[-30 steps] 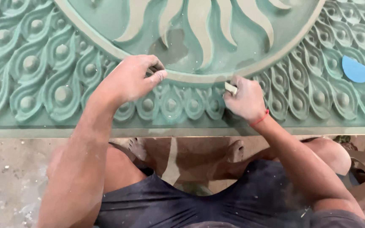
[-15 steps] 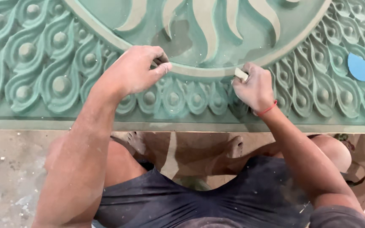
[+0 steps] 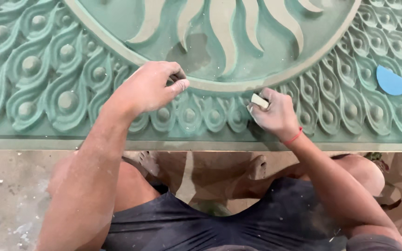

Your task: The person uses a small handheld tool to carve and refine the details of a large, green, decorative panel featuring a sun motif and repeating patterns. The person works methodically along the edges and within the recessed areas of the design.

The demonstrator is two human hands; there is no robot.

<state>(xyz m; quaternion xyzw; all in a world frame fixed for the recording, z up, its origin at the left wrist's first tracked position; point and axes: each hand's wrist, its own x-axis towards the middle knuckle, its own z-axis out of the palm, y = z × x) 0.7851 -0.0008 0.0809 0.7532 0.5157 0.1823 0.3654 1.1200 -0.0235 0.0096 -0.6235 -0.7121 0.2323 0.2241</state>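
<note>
Head cam: right hand [image 3: 279, 115] is pinched shut around a small pale block [image 3: 259, 100], rubbing the raised ring [image 3: 219, 85] of the green relief panel [image 3: 47, 93]. Left hand [image 3: 150, 87] curls loosely, fingertips on that ring, holding nothing I can see. Looks mid-sanding; next stroke needs light pressure along the curve.

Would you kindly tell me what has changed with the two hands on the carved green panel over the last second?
Little moved. The right hand slid slightly up and right along the raised ring, keeping its grip on the small pale block. The left hand stayed curled on the ring's edge; whether it holds anything cannot be seen. The carved green panel and the blue half-disc lying on it stayed put; nothing was let go.
</note>
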